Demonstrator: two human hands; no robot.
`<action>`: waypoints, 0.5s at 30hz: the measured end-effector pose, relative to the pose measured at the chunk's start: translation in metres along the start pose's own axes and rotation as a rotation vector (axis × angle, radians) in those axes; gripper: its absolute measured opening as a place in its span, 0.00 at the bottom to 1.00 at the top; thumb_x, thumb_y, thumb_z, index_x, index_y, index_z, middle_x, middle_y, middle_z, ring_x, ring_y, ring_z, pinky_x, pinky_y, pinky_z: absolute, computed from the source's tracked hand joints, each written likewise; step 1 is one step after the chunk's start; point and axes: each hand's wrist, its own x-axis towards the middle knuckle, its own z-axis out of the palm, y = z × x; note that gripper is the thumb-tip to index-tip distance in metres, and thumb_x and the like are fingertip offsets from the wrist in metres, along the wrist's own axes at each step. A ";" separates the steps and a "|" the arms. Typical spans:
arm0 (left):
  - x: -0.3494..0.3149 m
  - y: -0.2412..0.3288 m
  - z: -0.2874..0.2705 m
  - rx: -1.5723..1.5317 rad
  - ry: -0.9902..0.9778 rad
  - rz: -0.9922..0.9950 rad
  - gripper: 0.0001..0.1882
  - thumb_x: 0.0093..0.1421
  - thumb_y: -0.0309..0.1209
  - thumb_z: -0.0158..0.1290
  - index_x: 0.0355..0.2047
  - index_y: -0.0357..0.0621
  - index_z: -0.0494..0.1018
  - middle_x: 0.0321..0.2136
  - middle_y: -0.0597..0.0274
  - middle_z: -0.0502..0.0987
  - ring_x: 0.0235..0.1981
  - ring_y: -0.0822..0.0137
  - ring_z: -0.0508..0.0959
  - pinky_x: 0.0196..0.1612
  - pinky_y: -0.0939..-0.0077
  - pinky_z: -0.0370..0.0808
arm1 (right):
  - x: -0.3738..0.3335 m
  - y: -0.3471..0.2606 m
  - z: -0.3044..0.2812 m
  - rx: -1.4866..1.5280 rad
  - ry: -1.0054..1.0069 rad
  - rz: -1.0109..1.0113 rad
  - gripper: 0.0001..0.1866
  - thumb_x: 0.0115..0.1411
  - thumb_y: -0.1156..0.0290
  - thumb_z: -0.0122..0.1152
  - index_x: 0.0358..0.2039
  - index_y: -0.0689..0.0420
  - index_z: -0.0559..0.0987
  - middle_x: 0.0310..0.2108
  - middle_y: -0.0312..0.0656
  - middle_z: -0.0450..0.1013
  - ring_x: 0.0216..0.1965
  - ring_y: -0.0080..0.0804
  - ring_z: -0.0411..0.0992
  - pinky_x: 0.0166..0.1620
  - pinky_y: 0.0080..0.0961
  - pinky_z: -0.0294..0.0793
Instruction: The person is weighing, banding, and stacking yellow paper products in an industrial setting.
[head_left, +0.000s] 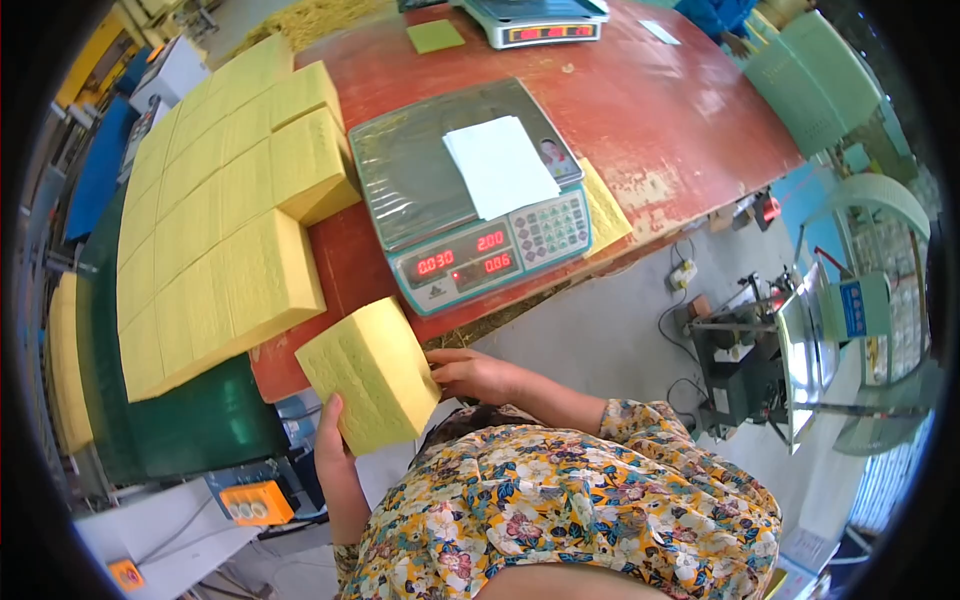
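Observation:
Between my two hands, in front of my body, is a thick stack of yellow paper [365,385], tilted, its broad textured face up. My left hand [333,428] grips its near left edge, with the thumb on top. My right hand [470,377] is against its right side, fingers bent toward the edge; what the fingertips do there is partly hidden. Just beyond lies a digital scale [430,160] with a lit red display and a keypad. White sheets [502,165] lie on its metal pan. To the left, several similar yellow paper stacks [205,240] sit side by side in rows.
The scale stands on a worn red table [660,110]. Under its right corner lies yellow paper [608,205]. A second scale [540,25] stands at the far edge. A green belt [200,430] runs at left, an orange switch box [256,503] below. A green chair [815,85] and fan [880,220] are at right.

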 end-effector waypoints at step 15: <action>-0.017 0.006 0.008 0.105 -0.078 0.197 0.30 0.65 0.37 0.51 0.63 0.38 0.60 0.60 0.52 0.66 0.58 0.55 0.70 0.60 0.65 0.66 | -0.054 -0.194 -0.079 -0.282 0.897 -0.472 0.15 0.63 0.63 0.58 0.39 0.64 0.77 0.27 0.43 0.77 0.25 0.31 0.78 0.28 0.27 0.77</action>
